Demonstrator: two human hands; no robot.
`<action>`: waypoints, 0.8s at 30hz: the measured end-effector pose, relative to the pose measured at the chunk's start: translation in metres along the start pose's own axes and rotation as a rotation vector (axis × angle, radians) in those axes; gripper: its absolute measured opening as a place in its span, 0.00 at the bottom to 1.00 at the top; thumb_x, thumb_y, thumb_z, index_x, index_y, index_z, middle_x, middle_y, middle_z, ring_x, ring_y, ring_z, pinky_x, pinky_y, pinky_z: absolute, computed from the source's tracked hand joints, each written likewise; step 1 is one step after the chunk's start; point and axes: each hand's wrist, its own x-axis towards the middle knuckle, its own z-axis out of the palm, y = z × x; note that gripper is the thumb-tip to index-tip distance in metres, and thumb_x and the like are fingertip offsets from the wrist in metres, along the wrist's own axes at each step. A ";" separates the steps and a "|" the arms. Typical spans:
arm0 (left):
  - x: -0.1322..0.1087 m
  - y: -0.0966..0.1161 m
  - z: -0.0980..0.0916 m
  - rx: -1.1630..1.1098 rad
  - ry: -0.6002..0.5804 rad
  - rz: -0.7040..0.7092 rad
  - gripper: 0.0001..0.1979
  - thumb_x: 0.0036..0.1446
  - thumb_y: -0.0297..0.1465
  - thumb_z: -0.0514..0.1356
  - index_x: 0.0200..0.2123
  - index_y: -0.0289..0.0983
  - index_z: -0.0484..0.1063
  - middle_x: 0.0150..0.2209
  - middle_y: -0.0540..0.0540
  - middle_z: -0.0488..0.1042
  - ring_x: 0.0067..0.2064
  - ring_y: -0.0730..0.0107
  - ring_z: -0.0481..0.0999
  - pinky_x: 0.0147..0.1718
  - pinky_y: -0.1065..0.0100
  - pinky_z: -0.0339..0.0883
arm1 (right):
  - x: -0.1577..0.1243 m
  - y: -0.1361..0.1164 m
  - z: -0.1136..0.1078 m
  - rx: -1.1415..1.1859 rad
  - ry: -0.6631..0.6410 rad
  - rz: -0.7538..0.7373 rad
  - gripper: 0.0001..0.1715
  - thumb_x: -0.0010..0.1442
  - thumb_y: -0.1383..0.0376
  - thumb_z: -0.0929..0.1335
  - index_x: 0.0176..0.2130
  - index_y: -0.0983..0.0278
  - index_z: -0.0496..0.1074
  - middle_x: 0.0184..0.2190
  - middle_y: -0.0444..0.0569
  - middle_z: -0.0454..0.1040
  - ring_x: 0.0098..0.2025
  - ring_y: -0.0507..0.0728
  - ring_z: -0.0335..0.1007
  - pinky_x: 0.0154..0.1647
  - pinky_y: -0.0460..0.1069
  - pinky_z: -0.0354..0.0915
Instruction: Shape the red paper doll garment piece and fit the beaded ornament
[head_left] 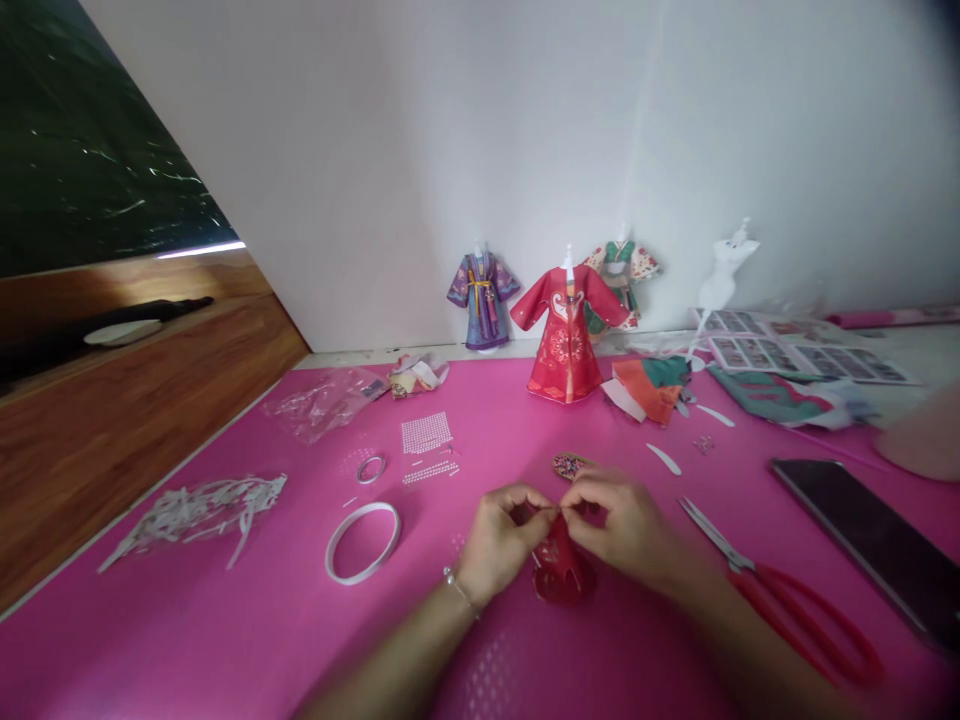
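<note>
My left hand and my right hand meet at the top edge of a small red patterned doll garment piece, each pinching it between thumb and forefinger. The piece hangs below my fingertips, just over the pink mat. Its top is partly covered by my fingers. Just beyond my hands lies a small oval holder full of multicoloured bits. Farther back a red miniature robe stands on a small white dress form.
Red-handled scissors and a dark phone lie right. Left are a white tape roll, a smaller ring, a sheet of stick-on gems and a bag of white strips. A purple robe and a bare dress form stand behind.
</note>
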 end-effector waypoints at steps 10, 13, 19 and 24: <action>0.001 -0.001 0.001 -0.053 0.018 -0.019 0.08 0.47 0.34 0.67 0.24 0.34 0.76 0.21 0.51 0.72 0.23 0.76 0.65 0.25 0.73 0.59 | 0.000 0.000 -0.001 0.039 0.018 -0.011 0.09 0.55 0.70 0.66 0.27 0.60 0.74 0.23 0.44 0.71 0.29 0.54 0.66 0.37 0.52 0.62; 0.001 0.000 0.002 -0.073 0.012 -0.033 0.08 0.46 0.34 0.67 0.24 0.34 0.75 0.21 0.51 0.72 0.23 0.75 0.66 0.25 0.73 0.59 | 0.000 0.001 0.001 0.061 0.034 0.002 0.10 0.54 0.70 0.65 0.25 0.60 0.73 0.22 0.43 0.70 0.29 0.54 0.65 0.37 0.52 0.61; 0.003 0.003 0.001 -0.150 -0.004 -0.087 0.09 0.45 0.34 0.68 0.24 0.34 0.75 0.23 0.50 0.74 0.25 0.74 0.67 0.27 0.72 0.61 | 0.000 -0.003 0.000 0.133 0.059 0.151 0.08 0.52 0.69 0.65 0.24 0.60 0.72 0.23 0.43 0.72 0.28 0.53 0.65 0.33 0.50 0.58; 0.004 0.005 -0.002 -0.223 -0.020 -0.137 0.09 0.44 0.34 0.67 0.25 0.34 0.74 0.23 0.50 0.75 0.25 0.74 0.68 0.28 0.72 0.61 | 0.004 -0.001 -0.006 0.279 0.085 0.363 0.07 0.52 0.64 0.66 0.27 0.60 0.74 0.24 0.43 0.74 0.28 0.54 0.68 0.31 0.49 0.61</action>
